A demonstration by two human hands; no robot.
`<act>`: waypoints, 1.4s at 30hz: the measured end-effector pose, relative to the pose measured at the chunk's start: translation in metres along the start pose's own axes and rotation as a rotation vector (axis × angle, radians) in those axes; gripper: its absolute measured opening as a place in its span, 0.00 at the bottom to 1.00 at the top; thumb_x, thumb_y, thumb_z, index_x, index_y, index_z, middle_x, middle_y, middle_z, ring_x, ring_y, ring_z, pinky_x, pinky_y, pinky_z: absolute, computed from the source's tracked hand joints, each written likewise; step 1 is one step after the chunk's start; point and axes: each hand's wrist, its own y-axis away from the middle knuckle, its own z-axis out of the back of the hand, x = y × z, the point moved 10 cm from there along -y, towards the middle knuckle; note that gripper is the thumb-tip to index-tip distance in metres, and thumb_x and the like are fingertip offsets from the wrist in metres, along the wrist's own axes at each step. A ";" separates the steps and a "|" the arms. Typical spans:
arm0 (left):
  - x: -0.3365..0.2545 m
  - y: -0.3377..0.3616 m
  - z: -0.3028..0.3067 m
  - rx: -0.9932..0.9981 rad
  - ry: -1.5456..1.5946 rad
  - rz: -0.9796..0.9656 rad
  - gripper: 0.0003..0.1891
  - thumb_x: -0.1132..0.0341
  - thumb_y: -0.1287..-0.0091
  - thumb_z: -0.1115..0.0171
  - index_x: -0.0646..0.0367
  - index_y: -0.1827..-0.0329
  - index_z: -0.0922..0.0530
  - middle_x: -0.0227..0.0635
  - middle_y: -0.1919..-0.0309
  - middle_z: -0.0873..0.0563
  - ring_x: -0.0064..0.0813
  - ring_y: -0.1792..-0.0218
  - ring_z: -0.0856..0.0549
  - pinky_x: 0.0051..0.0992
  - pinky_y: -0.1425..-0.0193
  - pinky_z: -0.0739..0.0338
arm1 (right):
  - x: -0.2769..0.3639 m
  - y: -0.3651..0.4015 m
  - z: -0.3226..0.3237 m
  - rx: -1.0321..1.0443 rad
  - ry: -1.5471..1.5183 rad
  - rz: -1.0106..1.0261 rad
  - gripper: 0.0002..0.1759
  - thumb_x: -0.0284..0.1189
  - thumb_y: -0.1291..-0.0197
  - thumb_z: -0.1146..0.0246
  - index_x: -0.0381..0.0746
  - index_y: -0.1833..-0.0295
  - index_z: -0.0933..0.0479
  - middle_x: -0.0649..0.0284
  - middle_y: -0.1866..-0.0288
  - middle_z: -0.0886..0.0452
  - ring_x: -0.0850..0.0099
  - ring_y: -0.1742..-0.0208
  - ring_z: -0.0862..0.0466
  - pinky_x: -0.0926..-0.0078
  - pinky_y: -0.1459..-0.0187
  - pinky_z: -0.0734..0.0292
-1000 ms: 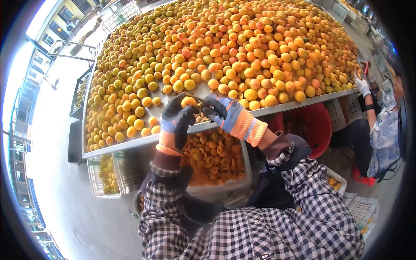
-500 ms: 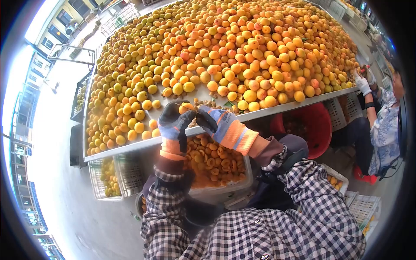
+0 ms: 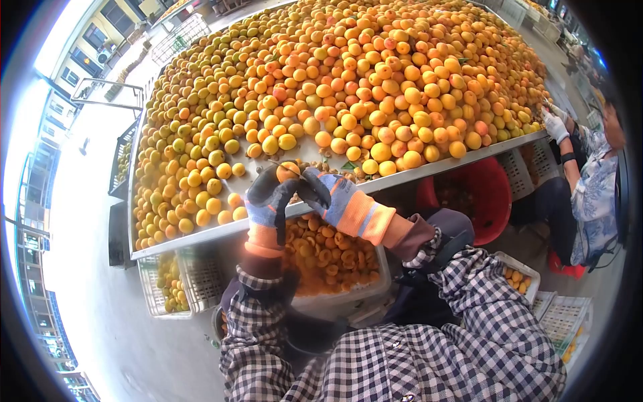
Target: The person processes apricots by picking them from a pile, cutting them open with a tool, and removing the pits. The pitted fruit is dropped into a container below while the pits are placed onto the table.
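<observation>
Between the thumb and fingers of my gloved left hand (image 3: 265,202) is an orange apricot (image 3: 288,172), held just above the front edge of the metal table (image 3: 201,236). My right hand (image 3: 329,195), in a matching grey, black and orange glove, is closed close beside the fruit. Its fingertips are pinched together, and what they grip is too small or hidden to name. Small brown pits (image 3: 320,165) lie on the tabletop behind my hands. Below them, a pale crate (image 3: 383,271) holds split apricot halves (image 3: 328,254).
A large heap of apricots (image 3: 375,87) covers much of the table. Under it stand a red tub (image 3: 492,201) and a white crate (image 3: 204,281). At the right, a co-worker (image 3: 593,201) in white gloves reaches to the table. More crates (image 3: 566,321) stand at lower right.
More of the apricot's round face now shows between my hands, and my left fingers have shifted around it. My right hand stays pinched beside it. The view has tilted slightly.
</observation>
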 end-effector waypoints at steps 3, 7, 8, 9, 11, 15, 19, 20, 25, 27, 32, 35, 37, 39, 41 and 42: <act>0.015 0.010 -0.031 0.029 0.512 0.275 0.21 0.53 0.27 0.45 0.66 0.48 0.21 0.34 0.64 0.14 0.28 0.64 0.16 0.25 0.55 0.21 | -0.001 0.004 -0.005 -0.108 -0.043 0.011 0.18 0.34 0.37 0.39 0.37 0.47 0.32 0.44 0.59 0.19 0.45 0.53 0.20 0.56 0.56 0.24; 0.022 0.011 -0.039 0.001 0.639 0.344 0.20 0.55 0.25 0.49 0.66 0.46 0.23 0.35 0.58 0.15 0.27 0.63 0.17 0.25 0.58 0.22 | -0.010 -0.002 -0.014 -0.076 -0.004 -0.037 0.18 0.35 0.37 0.39 0.37 0.47 0.33 0.45 0.61 0.19 0.45 0.55 0.19 0.54 0.57 0.24; 0.019 0.010 -0.040 0.030 0.640 0.344 0.19 0.56 0.24 0.50 0.66 0.47 0.23 0.35 0.57 0.16 0.26 0.62 0.18 0.24 0.59 0.23 | -0.011 -0.003 -0.013 -0.073 -0.004 -0.041 0.18 0.35 0.37 0.39 0.37 0.47 0.33 0.45 0.61 0.19 0.45 0.55 0.19 0.54 0.57 0.24; 0.016 0.009 -0.036 0.026 0.641 0.349 0.19 0.56 0.24 0.50 0.66 0.47 0.23 0.35 0.57 0.16 0.26 0.62 0.18 0.24 0.59 0.23 | -0.011 -0.005 -0.012 -0.034 0.022 -0.085 0.18 0.35 0.37 0.39 0.38 0.48 0.33 0.45 0.62 0.19 0.45 0.56 0.19 0.54 0.57 0.24; 0.001 0.005 -0.031 0.170 0.196 0.219 0.17 0.60 0.22 0.54 0.65 0.48 0.24 0.34 0.59 0.17 0.24 0.63 0.20 0.23 0.59 0.25 | -0.015 -0.008 -0.012 0.013 0.048 -0.136 0.17 0.35 0.37 0.39 0.38 0.48 0.33 0.45 0.62 0.19 0.45 0.57 0.19 0.54 0.57 0.24; -0.019 -0.001 -0.026 0.031 -0.126 -0.014 0.11 0.78 0.29 0.52 0.65 0.46 0.26 0.34 0.60 0.18 0.22 0.65 0.20 0.22 0.60 0.25 | -0.014 -0.012 -0.004 -0.007 0.357 -0.163 0.20 0.37 0.40 0.38 0.37 0.48 0.32 0.46 0.61 0.19 0.48 0.56 0.18 0.57 0.54 0.23; 0.010 0.002 -0.026 -0.059 0.271 0.217 0.18 0.56 0.27 0.45 0.64 0.54 0.19 0.33 0.66 0.16 0.23 0.66 0.20 0.22 0.57 0.27 | 0.000 -0.008 0.020 -0.193 0.361 -0.126 0.23 0.40 0.40 0.38 0.37 0.46 0.31 0.47 0.55 0.19 0.50 0.53 0.18 0.57 0.52 0.22; 0.010 0.002 -0.031 0.047 0.171 0.230 0.18 0.55 0.28 0.45 0.64 0.54 0.19 0.31 0.67 0.16 0.21 0.66 0.20 0.22 0.57 0.27 | -0.006 -0.008 0.011 -0.113 0.403 -0.142 0.23 0.40 0.39 0.38 0.36 0.46 0.31 0.47 0.56 0.19 0.50 0.53 0.18 0.57 0.53 0.22; 0.026 -0.002 -0.018 -0.043 0.281 0.314 0.19 0.54 0.30 0.41 0.65 0.54 0.19 0.31 0.71 0.16 0.18 0.70 0.20 0.18 0.64 0.29 | 0.004 -0.006 0.003 -0.006 0.107 -0.110 0.20 0.35 0.36 0.42 0.37 0.43 0.32 0.45 0.55 0.19 0.48 0.53 0.18 0.56 0.52 0.23; 0.029 -0.003 -0.017 0.001 0.104 0.388 0.17 0.57 0.27 0.46 0.63 0.56 0.18 0.29 0.66 0.18 0.19 0.67 0.21 0.18 0.62 0.28 | 0.006 -0.005 0.004 -0.051 0.073 -0.055 0.20 0.34 0.36 0.41 0.37 0.42 0.33 0.44 0.56 0.20 0.47 0.53 0.19 0.57 0.53 0.23; 0.011 -0.006 -0.018 0.030 0.172 0.230 0.10 0.67 0.34 0.40 0.66 0.58 0.19 0.36 0.65 0.16 0.27 0.63 0.17 0.24 0.56 0.24 | 0.010 -0.009 0.007 -0.119 -0.119 0.098 0.25 0.29 0.40 0.37 0.38 0.38 0.34 0.47 0.58 0.19 0.53 0.56 0.17 0.62 0.55 0.22; -0.004 -0.003 -0.011 0.027 -0.308 -0.078 0.13 0.78 0.45 0.34 0.68 0.56 0.21 0.45 0.60 0.16 0.35 0.56 0.15 0.29 0.50 0.21 | -0.005 -0.010 0.003 -0.041 -0.369 -0.047 0.28 0.25 0.41 0.37 0.38 0.35 0.36 0.52 0.60 0.20 0.65 0.59 0.17 0.69 0.56 0.22; -0.025 0.008 -0.028 0.170 -0.663 -0.402 0.18 0.79 0.45 0.32 0.67 0.51 0.23 0.44 0.54 0.17 0.35 0.52 0.16 0.30 0.48 0.20 | -0.017 -0.008 -0.003 0.019 -0.531 -0.201 0.29 0.24 0.40 0.39 0.38 0.33 0.37 0.59 0.61 0.21 0.73 0.62 0.20 0.75 0.57 0.22; -0.006 0.012 -0.021 0.166 -0.520 -0.375 0.22 0.79 0.44 0.32 0.66 0.45 0.27 0.43 0.52 0.18 0.31 0.51 0.17 0.29 0.47 0.21 | -0.017 -0.007 0.001 0.002 -0.677 -0.209 0.29 0.24 0.40 0.39 0.38 0.33 0.36 0.64 0.61 0.21 0.77 0.65 0.21 0.78 0.62 0.22; -0.006 0.004 -0.024 0.095 -0.267 -0.001 0.07 0.74 0.47 0.35 0.65 0.66 0.19 0.41 0.68 0.15 0.37 0.63 0.15 0.28 0.57 0.22 | -0.032 -0.006 -0.004 0.026 -0.832 -0.307 0.29 0.23 0.40 0.39 0.38 0.32 0.36 0.66 0.59 0.20 0.82 0.64 0.22 0.82 0.63 0.23; 0.020 0.009 -0.005 -0.067 -0.364 -0.140 0.11 0.73 0.45 0.34 0.63 0.59 0.20 0.39 0.64 0.15 0.34 0.59 0.15 0.27 0.54 0.22 | -0.032 -0.006 -0.003 0.033 -0.875 -0.262 0.30 0.22 0.40 0.38 0.39 0.31 0.36 0.67 0.57 0.20 0.86 0.61 0.23 0.85 0.61 0.25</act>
